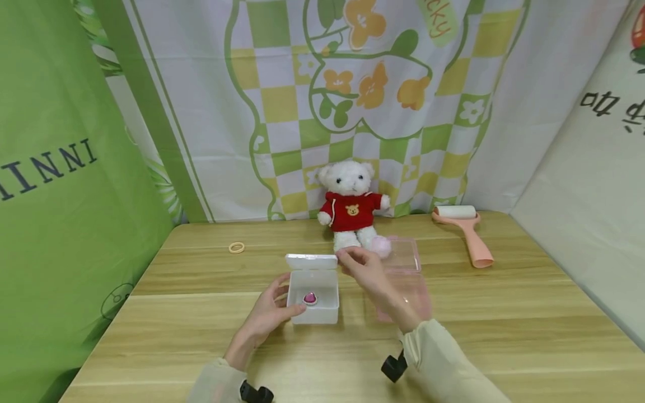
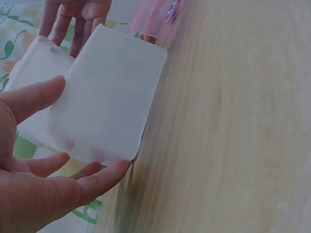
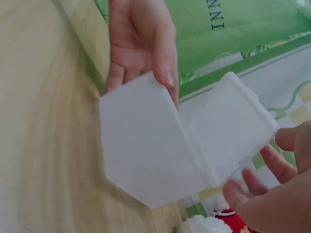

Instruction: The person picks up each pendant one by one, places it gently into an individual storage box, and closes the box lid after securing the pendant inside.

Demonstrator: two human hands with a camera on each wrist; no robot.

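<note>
A white plastic box [image 1: 314, 316] stands on the table with its hinged lid [image 1: 312, 261] raised at the back. Inside lies a ring with a pink, pearl-edged stone [image 1: 309, 298]. My left hand [image 1: 269, 310] holds the box at its left side, thumb over the front rim and fingers along the side wall. At the lid's right edge, my right hand [image 1: 365, 274] pinches the corner between thumb and forefinger. Both wrist views show the box's outer walls [image 2: 109, 92] and the lid [image 3: 233, 128]; the ring is hidden there.
An open pink clear box [image 1: 413, 291] lies behind my right forearm, with a pink pompom [image 1: 381, 246] near it. A white teddy bear in a red hoodie [image 1: 351, 210] sits at the back. A lint roller [image 1: 468, 232] is far right, a yellowish ring [image 1: 236, 247] back left.
</note>
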